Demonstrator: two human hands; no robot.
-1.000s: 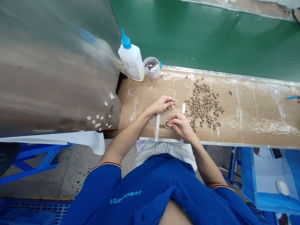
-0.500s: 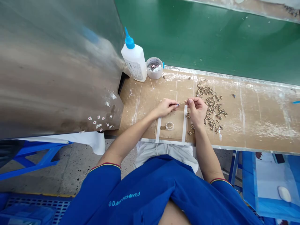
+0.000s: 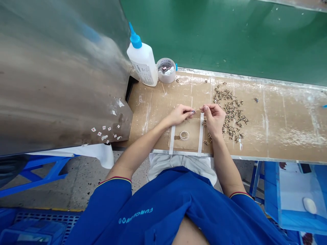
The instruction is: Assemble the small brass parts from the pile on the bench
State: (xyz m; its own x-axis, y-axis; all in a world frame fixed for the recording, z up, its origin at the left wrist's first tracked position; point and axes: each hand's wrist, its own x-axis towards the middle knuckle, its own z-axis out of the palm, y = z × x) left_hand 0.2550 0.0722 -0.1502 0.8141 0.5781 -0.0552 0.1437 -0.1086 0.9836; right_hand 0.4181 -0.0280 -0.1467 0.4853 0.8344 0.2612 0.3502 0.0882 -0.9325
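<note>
Blue cloth comes nearest: the person's shirt (image 3: 163, 204), its pale upside-down lettering seeming to begin "FUNC", the rest creased. By the near edge of the cardboard-covered surface (image 3: 276, 131), a small round dish (image 3: 188, 136) sits between two white tape strips (image 3: 201, 136). Farther in, the left hand (image 3: 182, 114) pinches a tiny bluish piece (image 3: 193, 111) in its fingertips. Facing it, the right hand (image 3: 214, 119) grips a thin stick (image 3: 199, 109), the tip meeting that piece. Beside the right hand, brass-coloured parts (image 3: 231, 112) lie scattered toward the far edge. Near the surface's far left corner, a loose stick (image 3: 163, 88) lies before a round tub (image 3: 167, 78), printed inside in letters too small to read, and a white bottle (image 3: 142, 64) with a blue cap; its label (image 3: 144, 72) is also illegible. Past the far edge stretches a green top (image 3: 217, 41).
</note>
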